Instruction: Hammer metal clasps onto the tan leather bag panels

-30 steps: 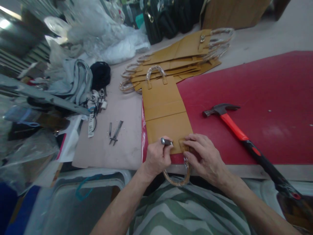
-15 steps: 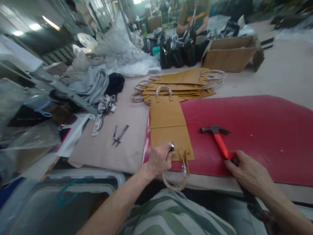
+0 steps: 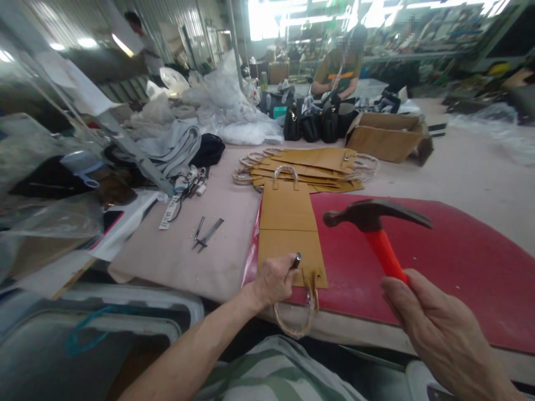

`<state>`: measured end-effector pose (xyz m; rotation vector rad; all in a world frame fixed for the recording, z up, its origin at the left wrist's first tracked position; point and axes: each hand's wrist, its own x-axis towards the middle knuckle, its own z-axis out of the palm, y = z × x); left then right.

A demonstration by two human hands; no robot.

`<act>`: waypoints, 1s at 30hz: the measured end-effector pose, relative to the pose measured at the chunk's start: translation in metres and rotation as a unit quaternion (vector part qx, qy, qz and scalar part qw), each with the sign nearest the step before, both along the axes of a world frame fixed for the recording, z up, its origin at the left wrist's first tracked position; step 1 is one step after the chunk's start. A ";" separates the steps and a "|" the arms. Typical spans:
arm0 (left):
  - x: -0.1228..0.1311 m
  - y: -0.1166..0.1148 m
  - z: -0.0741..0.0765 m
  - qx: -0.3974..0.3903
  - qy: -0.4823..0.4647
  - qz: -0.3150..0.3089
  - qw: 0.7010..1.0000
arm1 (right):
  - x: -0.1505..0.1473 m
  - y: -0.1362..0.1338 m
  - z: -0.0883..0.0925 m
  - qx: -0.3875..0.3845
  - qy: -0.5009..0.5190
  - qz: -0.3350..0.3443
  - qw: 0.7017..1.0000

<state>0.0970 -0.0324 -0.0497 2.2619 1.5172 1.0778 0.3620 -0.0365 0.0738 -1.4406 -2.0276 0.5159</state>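
A claw hammer with a red handle is raised above the red mat, and my right hand is wrapped round its grip. My left hand is closed round a short metal punch, whose round top shows above the fingers. That fist rests on the lower part of a tan bag panel, beside a plastic-wrapped handle that hangs over the table edge. The punch's lower end is hidden by my hand. A second wrapped handle arches from the panel's far end.
Under the panel lies a red mat. Behind it are stacked tan panels, black bags and a cardboard box. Metal dividers lie to the left. A person works across the table.
The hammer has come up off the mat, nearer the camera, in my right hand. My left hand keeps the punch on the panel. The view has tipped upward.
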 end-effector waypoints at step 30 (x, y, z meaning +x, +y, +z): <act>-0.002 0.001 0.001 0.013 0.012 -0.010 1.000 | -0.010 -0.012 0.005 0.166 -0.060 0.072 0.982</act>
